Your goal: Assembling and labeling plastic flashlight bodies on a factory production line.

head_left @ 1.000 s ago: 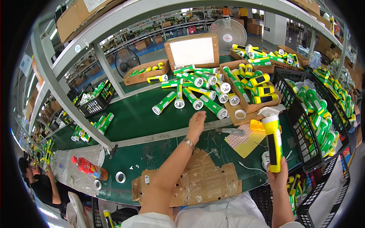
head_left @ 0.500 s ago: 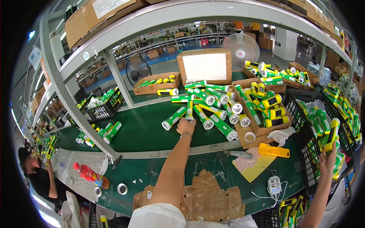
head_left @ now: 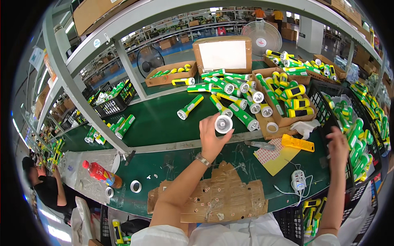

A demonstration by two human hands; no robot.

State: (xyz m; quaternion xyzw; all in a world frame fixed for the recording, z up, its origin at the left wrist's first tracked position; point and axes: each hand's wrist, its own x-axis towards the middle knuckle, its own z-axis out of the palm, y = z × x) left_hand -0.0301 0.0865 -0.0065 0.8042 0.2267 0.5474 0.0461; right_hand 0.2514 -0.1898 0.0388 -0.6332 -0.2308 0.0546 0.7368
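Observation:
My left hand [head_left: 211, 139] is raised over the front rail of the bench, its fingers closed round a flashlight [head_left: 223, 124] whose white-rimmed lens end faces me; the flashlight's body is hidden behind it. Beyond it, a loose pile of green and yellow flashlights [head_left: 223, 85] lies on the green belt. One flashlight [head_left: 190, 107] rests apart, left of that pile. On the right, my right hand [head_left: 338, 146] hovers at the near side of a black crate [head_left: 322, 107] full of flashlights, slightly blurred, fingers apart with nothing seen in them.
A cardboard tray [head_left: 283, 119] of flashlights stands right of the pile. On the near bench are a yellow plastic piece [head_left: 297, 143], a sticker sheet [head_left: 271, 158], a power strip [head_left: 298, 180], torn cardboard [head_left: 223, 192] and a red-capped bottle [head_left: 101, 174]. Another person [head_left: 49, 192] works at far left.
My left hand has lifted a flashlight off the belt and drawn it toward me, lens end up. My right hand has let go of a flashlight in the crate and moved left.

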